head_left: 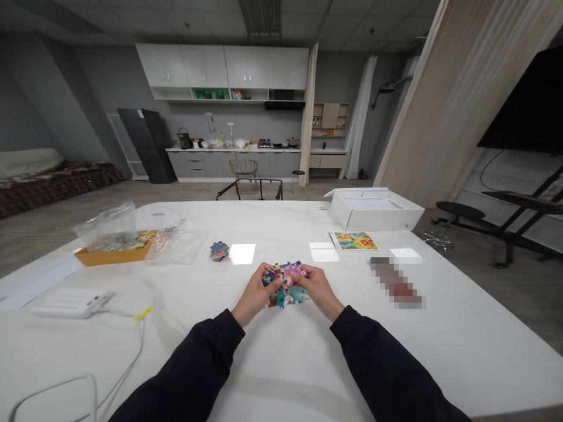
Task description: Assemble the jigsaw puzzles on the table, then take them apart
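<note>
Both hands are together above the middle of the white table (272, 363). My left hand (255, 295) pinches the left side of some colourful jigsaw puzzle pieces (285, 271), thumb on top. On their right side, the purple part is gripped by my right hand (320, 288), its thumb also on top. Just below the thumbs shows a teal section of joined puzzle pieces (288, 297) with a white animal figure. Whether this section is attached to the held pieces, I cannot tell. A small stack of puzzle pieces (219, 251) lies to the left, beyond my left hand.
At left are a yellow box tray (116, 255) with bagged pieces, clear plastic bags (176, 241), a white power bank (73, 304) and a cable (141, 334). On the right lie a picture card (354, 241), an open white box (376, 217) and a blurred-out item (398, 283).
</note>
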Available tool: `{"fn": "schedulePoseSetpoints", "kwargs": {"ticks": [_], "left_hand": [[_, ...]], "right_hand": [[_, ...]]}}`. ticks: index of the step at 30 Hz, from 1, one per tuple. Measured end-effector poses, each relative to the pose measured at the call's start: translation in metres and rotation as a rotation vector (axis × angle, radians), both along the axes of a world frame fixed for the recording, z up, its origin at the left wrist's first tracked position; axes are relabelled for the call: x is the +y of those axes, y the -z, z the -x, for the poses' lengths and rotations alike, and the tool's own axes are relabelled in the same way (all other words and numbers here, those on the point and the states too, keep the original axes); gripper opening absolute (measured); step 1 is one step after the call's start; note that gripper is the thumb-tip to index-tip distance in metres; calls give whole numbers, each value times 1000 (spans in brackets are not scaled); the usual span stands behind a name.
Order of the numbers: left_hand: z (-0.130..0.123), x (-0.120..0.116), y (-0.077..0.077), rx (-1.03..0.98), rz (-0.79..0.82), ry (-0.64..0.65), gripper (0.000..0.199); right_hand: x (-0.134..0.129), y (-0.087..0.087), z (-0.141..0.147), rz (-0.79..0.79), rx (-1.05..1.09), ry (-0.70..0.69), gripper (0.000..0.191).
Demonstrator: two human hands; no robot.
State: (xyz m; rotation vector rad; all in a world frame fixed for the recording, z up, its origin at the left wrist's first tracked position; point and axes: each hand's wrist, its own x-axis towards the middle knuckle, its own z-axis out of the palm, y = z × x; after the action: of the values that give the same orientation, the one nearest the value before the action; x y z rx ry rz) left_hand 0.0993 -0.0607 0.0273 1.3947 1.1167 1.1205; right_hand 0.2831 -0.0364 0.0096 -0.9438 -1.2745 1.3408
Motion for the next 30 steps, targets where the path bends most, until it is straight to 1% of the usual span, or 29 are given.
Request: {"fn": "schedulePoseSetpoints", "kwargs": {"ticks": [2,3,5,7,9,10,12,15,17,19,20,22,23,24,26,28,30], "left_hand": [[0,1,1,46,-35,-61,45],[0,1,1,59,-49,-68,46],[-1,0,2,57,-41,-43,50],[-4,-1,4,35,1,-2,54],[-8,-3,7,-7,28,21,56],[-9,-3,8,-37,28,21,56],[-11,-4,10,-102,27,2,54],[-10,-4,11,-187,72,-22,53],[-8,-3,10,-219,120,-8,56],[-3,-1,8,-233,166,5,56],[-1,0,7,-242,180,4,55],[5,3,7,-278,184,-4,51],[7,5,7,-304,181,-6,49],[8,6,7,-334,185,-5,47],[10,7,8,-396,229,11,46],[9,7,9,-449,298,45,47],[7,5,8,-462,350,92,48]], "right_hand": [[-1,0,2,10,43,-39,49],[-1,1,2,-4,35,-33,48],[1,3,0,-60,-35,39,45],[3,5,-3,-106,-94,133,43],[5,7,-3,-96,-89,180,42],[5,8,-2,-81,-71,173,43],[4,9,1,-66,-47,98,46],[0,4,1,-125,-84,-32,47],[0,-2,-10,-233,-214,-44,47],[2,-6,-31,-364,-452,-28,44],[4,-7,-44,-416,-595,-24,47],[8,-6,-69,-434,-834,-58,59],[9,-4,-78,-427,-910,-77,63],[11,-1,-86,-417,-956,-96,63],[13,4,-93,-400,-977,-123,55],[14,7,-93,-377,-942,-123,48],[14,8,-89,-346,-881,-94,46]]}}
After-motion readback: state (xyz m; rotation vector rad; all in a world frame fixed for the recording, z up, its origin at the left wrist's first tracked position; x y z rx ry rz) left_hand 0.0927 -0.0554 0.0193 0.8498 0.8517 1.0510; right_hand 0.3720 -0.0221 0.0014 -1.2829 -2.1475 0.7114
